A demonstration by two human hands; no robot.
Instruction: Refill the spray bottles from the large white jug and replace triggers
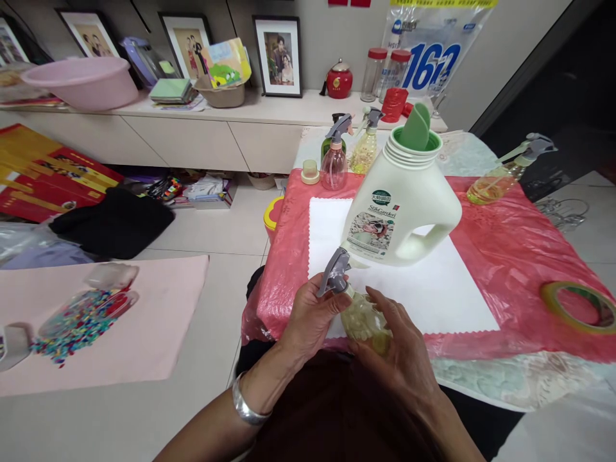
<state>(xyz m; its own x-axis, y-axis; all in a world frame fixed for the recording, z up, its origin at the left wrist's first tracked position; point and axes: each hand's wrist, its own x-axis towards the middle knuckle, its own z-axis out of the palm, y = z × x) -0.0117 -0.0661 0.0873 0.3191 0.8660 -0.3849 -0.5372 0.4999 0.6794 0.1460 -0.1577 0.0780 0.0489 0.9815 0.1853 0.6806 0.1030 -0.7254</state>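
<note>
Both my hands hold a small clear spray bottle with yellowish liquid, just at the table's near edge. My left hand is closed around its grey trigger head. My right hand wraps the bottle's body from the right. Right behind it stands a big white detergent jug with a green funnel in its open neck, on a white cloth.
A red plastic sheet covers the table. Three more spray bottles stand at the far edge beside a small cap; another lies at the right. A tape roll lies right. Floor mat with beads at left.
</note>
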